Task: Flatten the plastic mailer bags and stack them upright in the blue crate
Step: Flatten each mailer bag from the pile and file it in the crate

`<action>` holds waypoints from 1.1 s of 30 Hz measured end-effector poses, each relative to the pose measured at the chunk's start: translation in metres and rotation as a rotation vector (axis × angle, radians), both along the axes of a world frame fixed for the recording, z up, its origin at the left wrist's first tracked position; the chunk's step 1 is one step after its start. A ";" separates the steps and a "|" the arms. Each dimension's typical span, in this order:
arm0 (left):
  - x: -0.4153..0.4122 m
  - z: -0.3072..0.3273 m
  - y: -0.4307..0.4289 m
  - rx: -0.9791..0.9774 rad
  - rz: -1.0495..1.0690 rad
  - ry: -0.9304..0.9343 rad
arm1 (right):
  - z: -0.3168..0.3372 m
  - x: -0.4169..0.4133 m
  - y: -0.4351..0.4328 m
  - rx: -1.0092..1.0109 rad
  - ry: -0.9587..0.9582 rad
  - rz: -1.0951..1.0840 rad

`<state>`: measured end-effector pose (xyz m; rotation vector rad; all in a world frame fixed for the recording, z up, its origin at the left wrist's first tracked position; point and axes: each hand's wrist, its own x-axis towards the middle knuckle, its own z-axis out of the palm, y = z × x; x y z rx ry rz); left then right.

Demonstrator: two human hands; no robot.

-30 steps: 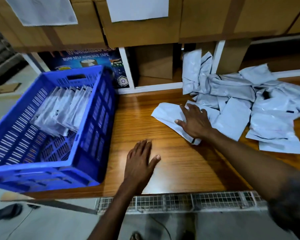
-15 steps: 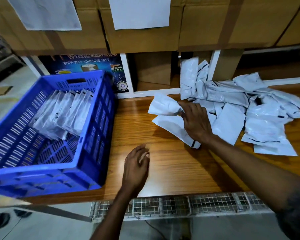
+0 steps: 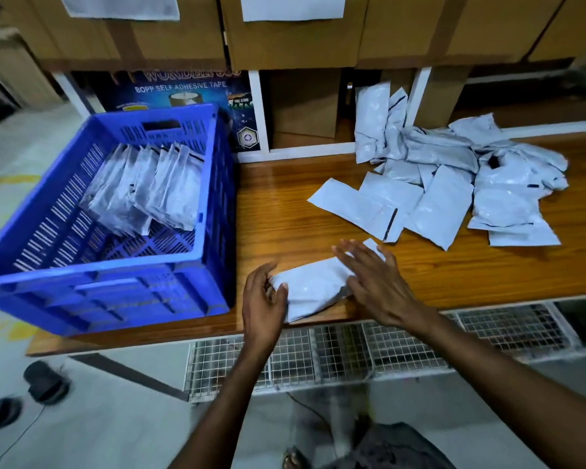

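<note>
I note my left hand (image 3: 263,301) curled round the left end of one white mailer bag (image 3: 313,287) at the wooden table's (image 3: 278,211) front edge. My right hand (image 3: 376,282) presses it, fingers straight. One blue crate (image 3: 115,292) holds a leaning row of bags (image 3: 149,194), and I cannot tell their count.

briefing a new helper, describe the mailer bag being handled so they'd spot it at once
Start at the wooden table, just right of the blue crate. At its near edge lies one white mailer bag, gripped by the left hand and pressed under the right hand. Unlike the loose pile farther back, it sits alone.
</note>
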<state>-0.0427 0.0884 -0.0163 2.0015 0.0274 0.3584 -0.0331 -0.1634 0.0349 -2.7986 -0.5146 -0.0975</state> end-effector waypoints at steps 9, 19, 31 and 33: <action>-0.006 0.002 -0.041 0.840 -0.231 0.047 | -0.040 0.002 0.030 -0.206 0.098 -0.063; -0.008 -0.017 -0.035 0.924 -0.246 0.090 | -0.044 0.004 0.030 -0.234 0.045 -0.048; -0.008 0.001 -0.038 0.903 -0.171 0.240 | -0.034 0.031 -0.015 -0.178 0.227 0.038; -0.008 0.008 -0.039 0.913 -0.178 0.308 | -0.033 0.034 -0.024 -0.192 0.229 0.020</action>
